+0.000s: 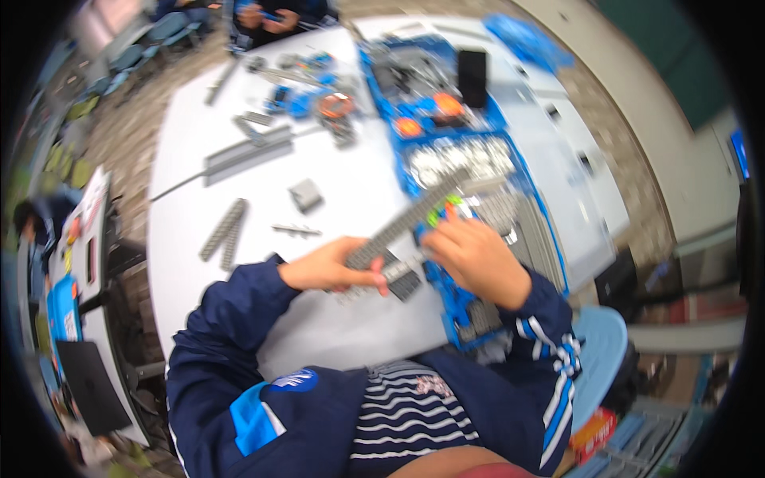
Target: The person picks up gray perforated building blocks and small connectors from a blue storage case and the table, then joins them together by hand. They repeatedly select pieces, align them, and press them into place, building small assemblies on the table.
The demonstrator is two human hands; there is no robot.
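My left hand point(323, 264) is closed around the lower end of a long grey studded building beam point(408, 217), which slants up to the right. Below it, close to the left fingertips, a shorter light grey piece point(398, 269) and a dark grey block point(404, 287) show; blur hides how they join. Bright green pieces point(443, 209) sit beside the beam's upper part. My right hand point(478, 259) is curled with its fingers pinched next to the beam, and what it grips is too blurred to name.
A blue parts case point(498, 123) with white and grey pieces lies at the right. On the white table point(179, 263) rest two grey beams point(225, 229), a grey block point(305, 195), an axle point(296, 230) and a grey assembly point(249, 154). Another person's hands point(267, 17) appear at the far edge.
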